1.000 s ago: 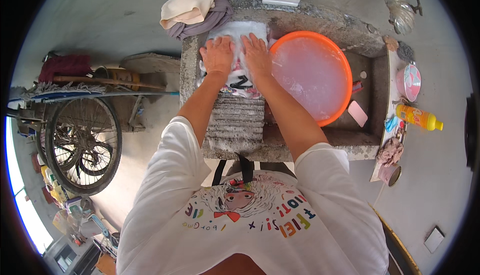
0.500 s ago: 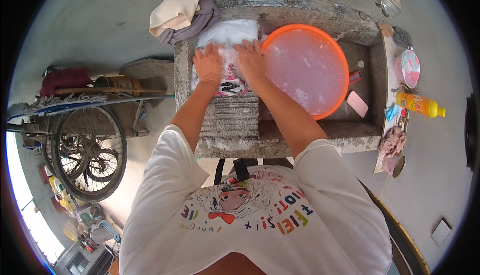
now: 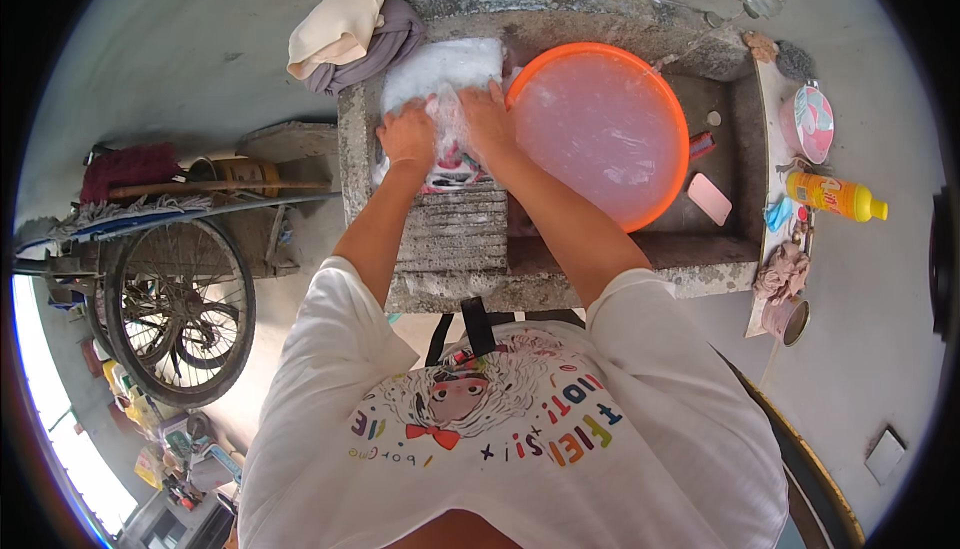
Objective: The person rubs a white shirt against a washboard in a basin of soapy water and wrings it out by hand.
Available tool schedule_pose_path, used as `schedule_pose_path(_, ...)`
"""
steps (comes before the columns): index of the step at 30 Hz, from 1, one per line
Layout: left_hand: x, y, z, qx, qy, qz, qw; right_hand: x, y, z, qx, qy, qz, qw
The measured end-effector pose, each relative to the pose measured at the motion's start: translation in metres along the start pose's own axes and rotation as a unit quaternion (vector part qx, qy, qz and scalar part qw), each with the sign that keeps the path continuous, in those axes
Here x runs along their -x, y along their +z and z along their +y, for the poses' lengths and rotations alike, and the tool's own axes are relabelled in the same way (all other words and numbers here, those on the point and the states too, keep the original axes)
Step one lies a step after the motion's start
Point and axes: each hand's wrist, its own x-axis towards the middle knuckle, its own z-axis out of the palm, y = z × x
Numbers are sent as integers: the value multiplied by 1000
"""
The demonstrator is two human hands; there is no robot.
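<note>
A wet, suds-covered white cloth [image 3: 445,61] with a red and black print lies over the ridged concrete washboard [image 3: 450,234]. My left hand [image 3: 407,136] grips its left side with curled fingers. On the right side my right hand [image 3: 486,127] has hold of the same cloth, close to the basin's rim. Foam sits between the two hands and hides part of the print. Just right of my right hand stands an orange basin [image 3: 682,139] full of cloudy, soapy water.
The basin rests in a concrete sink [image 3: 740,139] with a pink soap bar [image 3: 709,199] and a red brush-like item [image 3: 702,145]. Folded beige and grey cloths [image 3: 345,29] lie at the far left corner. A yellow bottle [image 3: 830,196] and pink bowl [image 3: 806,124] stand right. A bicycle wheel [image 3: 180,309] is at left.
Both hands have drawn slightly nearer to me along the cloth, and their fingers look more curled. Water ripples now show in the basin. The whole view has shifted a little.
</note>
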Motion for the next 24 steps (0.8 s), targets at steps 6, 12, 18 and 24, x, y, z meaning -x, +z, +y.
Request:
schedule_pose_path(6,119,-61,6,139,235,33,961,105,-83,-22,-45,-203,-10,978)
schedule_pose_path(12,-13,8,-6,-2,7,75,997,-26,3,-10,49,-10,124,991)
schedule_pose_path(18,86,-64,8,134,173,-7,976,72,-75,-24,-81,-104,-41,990)
schedule_pose_path(24,41,-14,0,15,113,67,991,18,-40,-16,-11,-45,-77,996)
